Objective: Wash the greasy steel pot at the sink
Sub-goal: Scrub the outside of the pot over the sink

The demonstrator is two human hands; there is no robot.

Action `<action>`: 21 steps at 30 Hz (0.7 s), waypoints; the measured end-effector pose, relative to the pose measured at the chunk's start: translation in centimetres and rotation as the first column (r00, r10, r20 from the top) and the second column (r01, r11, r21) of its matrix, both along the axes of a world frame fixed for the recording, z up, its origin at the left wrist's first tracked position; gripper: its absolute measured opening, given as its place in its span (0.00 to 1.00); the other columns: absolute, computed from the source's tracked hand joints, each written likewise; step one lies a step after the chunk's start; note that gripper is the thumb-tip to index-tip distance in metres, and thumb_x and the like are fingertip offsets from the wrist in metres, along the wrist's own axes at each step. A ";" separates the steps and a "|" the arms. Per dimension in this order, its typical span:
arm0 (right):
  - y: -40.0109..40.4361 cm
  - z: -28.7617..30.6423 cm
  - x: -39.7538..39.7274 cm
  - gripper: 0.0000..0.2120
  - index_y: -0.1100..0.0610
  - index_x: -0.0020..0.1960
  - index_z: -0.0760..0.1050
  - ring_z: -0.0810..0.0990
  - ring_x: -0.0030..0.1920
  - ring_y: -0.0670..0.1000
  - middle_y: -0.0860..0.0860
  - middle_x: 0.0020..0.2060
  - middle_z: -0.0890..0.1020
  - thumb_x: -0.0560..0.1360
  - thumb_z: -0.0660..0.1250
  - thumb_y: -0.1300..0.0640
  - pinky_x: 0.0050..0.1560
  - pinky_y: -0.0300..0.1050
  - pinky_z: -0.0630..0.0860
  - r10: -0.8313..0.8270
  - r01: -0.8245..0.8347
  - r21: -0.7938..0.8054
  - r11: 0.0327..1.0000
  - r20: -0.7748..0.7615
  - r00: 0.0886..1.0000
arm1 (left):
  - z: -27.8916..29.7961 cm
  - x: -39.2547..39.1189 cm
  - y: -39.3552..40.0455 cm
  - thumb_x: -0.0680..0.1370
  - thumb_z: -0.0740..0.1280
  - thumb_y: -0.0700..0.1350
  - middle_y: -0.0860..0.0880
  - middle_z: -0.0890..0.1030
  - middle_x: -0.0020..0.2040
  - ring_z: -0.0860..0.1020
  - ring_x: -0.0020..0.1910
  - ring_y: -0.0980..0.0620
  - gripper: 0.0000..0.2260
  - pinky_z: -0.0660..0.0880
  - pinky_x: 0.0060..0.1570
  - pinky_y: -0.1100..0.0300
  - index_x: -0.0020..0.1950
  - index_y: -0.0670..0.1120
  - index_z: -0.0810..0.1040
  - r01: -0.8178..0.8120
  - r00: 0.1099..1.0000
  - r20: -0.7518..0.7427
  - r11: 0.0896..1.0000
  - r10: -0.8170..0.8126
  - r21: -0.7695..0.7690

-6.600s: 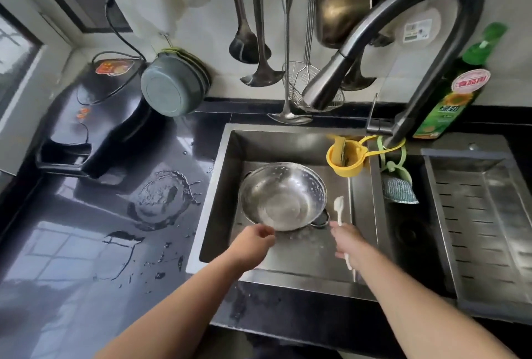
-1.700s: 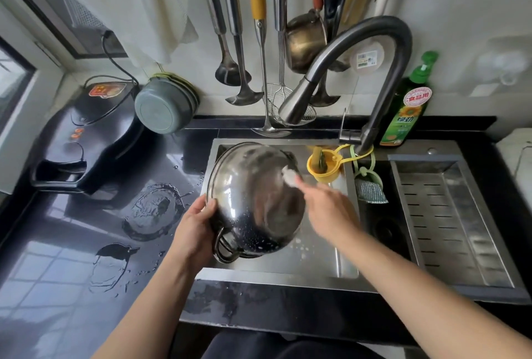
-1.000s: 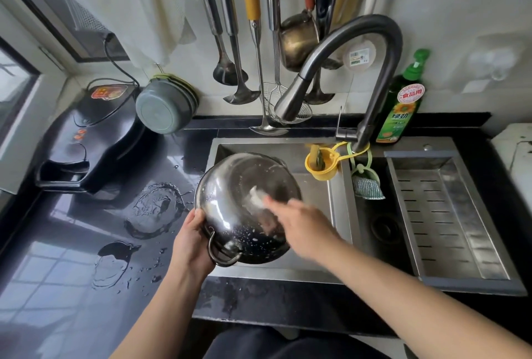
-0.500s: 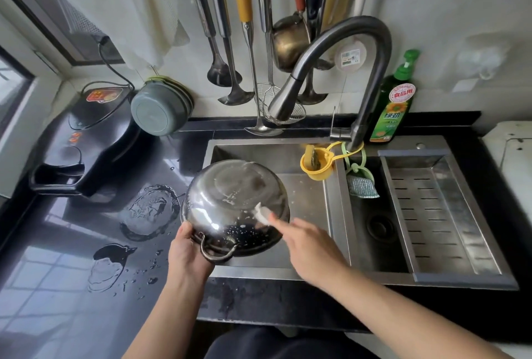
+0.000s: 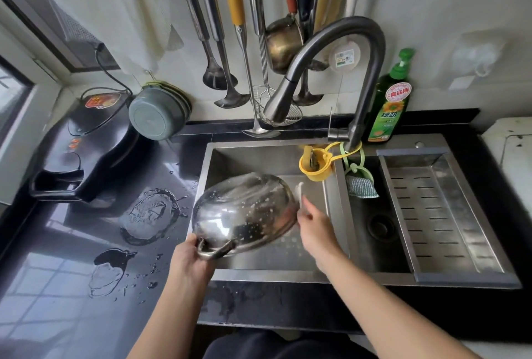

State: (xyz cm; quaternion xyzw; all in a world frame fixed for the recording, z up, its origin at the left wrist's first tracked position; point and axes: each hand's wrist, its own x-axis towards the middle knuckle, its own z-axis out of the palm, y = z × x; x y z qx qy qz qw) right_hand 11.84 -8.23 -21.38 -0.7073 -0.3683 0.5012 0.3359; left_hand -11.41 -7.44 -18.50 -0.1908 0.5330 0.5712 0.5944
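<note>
While the steel pot point(image 5: 244, 214) hangs bottom-up over the near left part of the sink point(image 5: 259, 157), just below the middle of the frame, we see its outer wall speckled with white suds and slightly blurred. Our left hand point(image 5: 191, 258) clasps the pot at its near rim, fingers curled beside the loop handle point(image 5: 214, 250) that points toward the bottom of the frame. Our right hand point(image 5: 312, 227) grips a white brush point(image 5: 299, 190) whose pale end rests against the pot's right edge; the handle itself is hidden in the fist. Above, a dark curved faucet point(image 5: 331, 50) arches over the basin, and no water shows at its spout. A yellow cup holder point(image 5: 315, 164) hangs from the faucet base at the sink's far right, with a blue-green scrub pad point(image 5: 361, 189) dangling just beside it over the lower basin. A green bottle of dish soap point(image 5: 388, 105) stands behind the faucet, right of centre. Ladles and a skimmer hang on the wall at the top. On the black counter point(image 5: 57, 286), left of the sink, lie puddles point(image 5: 152, 212) of water.
</note>
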 end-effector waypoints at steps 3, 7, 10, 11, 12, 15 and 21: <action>1.8 0.8 1.8 0.14 0.51 0.62 0.75 0.78 0.36 0.50 0.53 0.45 0.82 0.85 0.56 0.45 0.27 0.41 0.71 -0.162 0.094 -0.293 0.952 -0.219 0.962 | -0.3 -1.3 -0.5 0.88 0.56 0.43 0.37 0.81 0.47 0.82 0.43 0.42 0.14 0.77 0.60 0.41 0.52 0.36 0.75 0.103 0.994 0.039 0.995 -0.103 0.006; 1.6 0.3 1.2 0.12 0.58 0.41 0.69 0.63 0.18 0.45 0.51 0.25 0.68 0.84 0.59 0.60 0.16 0.37 0.58 -0.548 0.245 -0.506 0.827 -0.632 0.548 | -0.3 -2.1 1.1 0.81 0.67 0.41 0.38 0.82 0.49 0.80 0.51 0.40 0.06 0.72 0.64 0.36 0.52 0.38 0.79 0.078 0.989 0.117 0.988 -0.093 0.132; 1.8 0.1 -1.2 0.11 0.58 0.41 0.70 0.63 0.19 0.45 0.52 0.27 0.70 0.82 0.60 0.64 0.16 0.37 0.58 -0.653 0.353 -0.550 0.757 -0.648 0.392 | 0.2 0.6 1.6 0.85 0.62 0.51 0.40 0.85 0.56 0.84 0.57 0.43 0.15 0.78 0.63 0.43 0.59 0.41 0.82 -0.053 0.993 0.118 0.967 0.024 0.250; 1.8 0.0 -2.3 0.10 0.58 0.42 0.71 0.63 0.19 0.45 0.52 0.27 0.70 0.82 0.61 0.64 0.17 0.36 0.58 -0.670 0.399 -0.539 0.742 -0.622 0.405 | 0.5 2.3 1.2 0.86 0.61 0.54 0.41 0.86 0.57 0.84 0.57 0.44 0.18 0.79 0.63 0.46 0.59 0.42 0.82 -0.064 0.995 0.093 0.962 0.040 0.266; 1.5 0.0 -3.6 0.08 0.58 0.44 0.73 0.64 0.20 0.45 0.51 0.27 0.71 0.82 0.62 0.63 0.18 0.36 0.59 -0.661 0.437 -0.497 0.750 -0.594 0.459 | 1.5 4.4 0.6 0.86 0.62 0.54 0.42 0.85 0.59 0.84 0.56 0.45 0.17 0.79 0.62 0.49 0.58 0.42 0.81 -0.041 0.996 0.082 0.958 0.018 0.284; 0.1 -0.3 -7.2 0.05 0.54 0.56 0.77 0.76 0.29 0.49 0.52 0.34 0.78 0.82 0.64 0.57 0.28 0.41 0.72 -0.503 0.441 -0.244 0.864 -0.418 0.756 | 1.6 8.1 -0.7 0.87 0.59 0.44 0.38 0.85 0.58 0.86 0.49 0.45 0.14 0.82 0.50 0.52 0.62 0.36 0.79 0.115 0.990 0.052 0.966 -0.130 0.231; -0.3 2.2 -1.0 0.22 0.47 0.67 0.75 0.77 0.42 0.54 0.56 0.50 0.83 0.85 0.47 0.42 0.41 0.45 0.71 0.302 -0.279 -0.116 0.953 0.319 0.898 | 0.6 6.6 0.8 0.85 0.61 0.35 0.35 0.82 0.63 0.83 0.55 0.43 0.15 0.85 0.44 0.51 0.71 0.34 0.75 0.075 0.997 -0.036 0.977 -0.069 0.201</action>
